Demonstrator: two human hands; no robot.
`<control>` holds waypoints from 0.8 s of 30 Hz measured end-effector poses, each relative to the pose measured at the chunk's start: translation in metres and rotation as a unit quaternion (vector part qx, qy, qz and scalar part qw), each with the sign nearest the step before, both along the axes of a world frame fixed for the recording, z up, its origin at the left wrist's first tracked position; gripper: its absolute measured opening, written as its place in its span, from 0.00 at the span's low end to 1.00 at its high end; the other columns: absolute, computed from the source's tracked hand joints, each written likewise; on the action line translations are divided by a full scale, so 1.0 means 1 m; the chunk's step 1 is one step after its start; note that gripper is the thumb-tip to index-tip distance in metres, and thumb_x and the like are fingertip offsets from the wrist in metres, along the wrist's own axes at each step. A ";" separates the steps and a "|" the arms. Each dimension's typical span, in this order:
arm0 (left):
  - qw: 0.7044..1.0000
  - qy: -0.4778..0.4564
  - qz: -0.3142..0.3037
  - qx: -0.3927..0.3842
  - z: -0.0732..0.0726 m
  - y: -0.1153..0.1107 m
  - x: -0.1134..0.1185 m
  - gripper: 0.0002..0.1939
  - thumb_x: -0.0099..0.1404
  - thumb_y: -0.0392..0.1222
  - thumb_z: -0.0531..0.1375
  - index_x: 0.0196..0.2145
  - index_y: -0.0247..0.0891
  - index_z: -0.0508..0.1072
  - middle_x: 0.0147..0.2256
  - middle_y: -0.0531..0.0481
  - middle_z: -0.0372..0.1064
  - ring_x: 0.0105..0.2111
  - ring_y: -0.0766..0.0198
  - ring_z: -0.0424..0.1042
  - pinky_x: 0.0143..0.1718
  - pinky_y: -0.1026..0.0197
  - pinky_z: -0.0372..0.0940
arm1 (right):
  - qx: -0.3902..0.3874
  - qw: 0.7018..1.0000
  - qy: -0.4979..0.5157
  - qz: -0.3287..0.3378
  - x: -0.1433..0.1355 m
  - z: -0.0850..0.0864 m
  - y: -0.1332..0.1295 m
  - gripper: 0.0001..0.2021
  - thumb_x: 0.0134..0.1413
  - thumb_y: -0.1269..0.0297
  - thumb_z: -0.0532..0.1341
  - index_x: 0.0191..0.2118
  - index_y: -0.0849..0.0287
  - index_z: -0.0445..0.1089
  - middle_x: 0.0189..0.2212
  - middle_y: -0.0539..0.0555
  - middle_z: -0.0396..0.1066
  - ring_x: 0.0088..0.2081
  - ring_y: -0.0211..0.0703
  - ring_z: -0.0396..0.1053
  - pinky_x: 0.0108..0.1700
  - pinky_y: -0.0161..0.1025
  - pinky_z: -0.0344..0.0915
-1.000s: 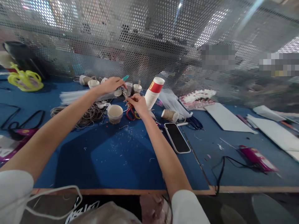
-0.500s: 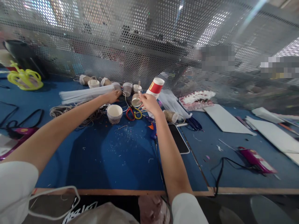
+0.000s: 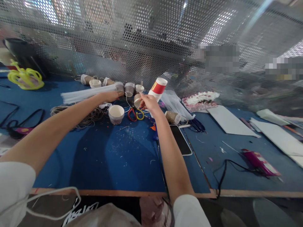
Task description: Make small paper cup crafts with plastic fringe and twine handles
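My right hand (image 3: pixel 148 102) is at a small paper cup (image 3: pixel 137 100) wrapped in brownish material, its fingers curled at the cup's right side. To the left, my left hand (image 3: pixel 115 95) reaches low beside another wrapped cup (image 3: pixel 119 86); its fingers are hidden or blurred. A thin white cord (image 3: pixel 127 99) runs between the hands. Just in front lie scissors (image 3: pixel 135 114) with red and yellow handles. Nearer to me stands an open white-lined cup (image 3: pixel 116 114). Behind the hands are more wrapped cups (image 3: pixel 129 89).
Stacked red-and-white paper cups (image 3: pixel 158 88) stand behind my right hand. Grey twine (image 3: pixel 87 118) and white mesh strips (image 3: pixel 80 95) lie left. A phone (image 3: pixel 181 140) and a purple glue gun (image 3: pixel 260 162) are to the right. Perforated metal (image 3: pixel 142 41) walls the back.
My left hand has shifted slightly and lowered, its fingers showing less. My right hand stays by the same cup, which has turned a little, with its fingers slightly rearranged.
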State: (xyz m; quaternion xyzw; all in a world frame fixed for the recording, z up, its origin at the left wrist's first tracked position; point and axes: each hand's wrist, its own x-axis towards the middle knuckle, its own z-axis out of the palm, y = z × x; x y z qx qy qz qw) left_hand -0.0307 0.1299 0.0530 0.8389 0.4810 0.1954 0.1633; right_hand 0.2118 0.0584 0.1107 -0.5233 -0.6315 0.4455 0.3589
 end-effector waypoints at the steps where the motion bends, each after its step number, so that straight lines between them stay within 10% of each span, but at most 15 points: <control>1: 1.000 0.026 -0.004 -0.003 0.006 -0.001 -0.003 0.09 0.59 0.42 0.60 0.35 0.33 0.71 0.25 0.54 0.69 0.32 0.67 0.66 0.39 0.66 0.57 | -0.028 0.999 0.025 -0.004 -0.001 0.002 -0.002 0.21 0.62 0.50 0.57 0.24 0.59 0.65 0.14 0.47 0.63 0.17 0.34 0.65 0.22 0.32 0.63; 10: 0.993 0.114 0.036 0.005 0.039 -0.018 -0.026 0.13 0.55 0.32 0.62 0.38 0.39 0.79 0.26 0.58 0.70 0.29 0.68 0.63 0.36 0.67 0.55 | -0.039 0.999 0.033 0.011 -0.005 0.002 -0.002 0.24 0.59 0.42 0.55 0.26 0.60 0.66 0.19 0.51 0.67 0.22 0.36 0.69 0.23 0.31 0.64; 14: 0.991 0.099 0.071 0.045 0.054 -0.031 -0.034 0.13 0.59 0.30 0.61 0.42 0.36 0.78 0.30 0.55 0.72 0.32 0.68 0.63 0.38 0.66 0.55 | 0.052 0.991 -0.043 0.115 -0.016 -0.013 -0.006 0.20 0.51 0.44 0.63 0.36 0.58 0.67 0.36 0.56 0.74 0.38 0.44 0.73 0.37 0.39 0.71; 17: 0.988 0.081 0.105 0.083 0.064 -0.043 -0.039 0.13 0.65 0.33 0.57 0.46 0.36 0.76 0.37 0.53 0.74 0.37 0.66 0.63 0.42 0.66 0.55 | 0.104 0.963 -0.100 0.229 -0.033 -0.024 -0.019 0.35 0.35 0.54 0.74 0.51 0.59 0.63 0.53 0.63 0.68 0.52 0.51 0.69 0.50 0.45 0.68; 24: 0.979 0.087 0.154 0.105 0.040 -0.050 -0.029 0.11 0.66 0.39 0.56 0.44 0.33 0.72 0.41 0.46 0.73 0.43 0.59 0.65 0.43 0.62 0.56 | 0.160 0.924 -0.272 0.218 -0.054 -0.027 -0.045 0.32 0.38 0.56 0.73 0.48 0.63 0.61 0.48 0.66 0.70 0.50 0.58 0.69 0.49 0.49 0.65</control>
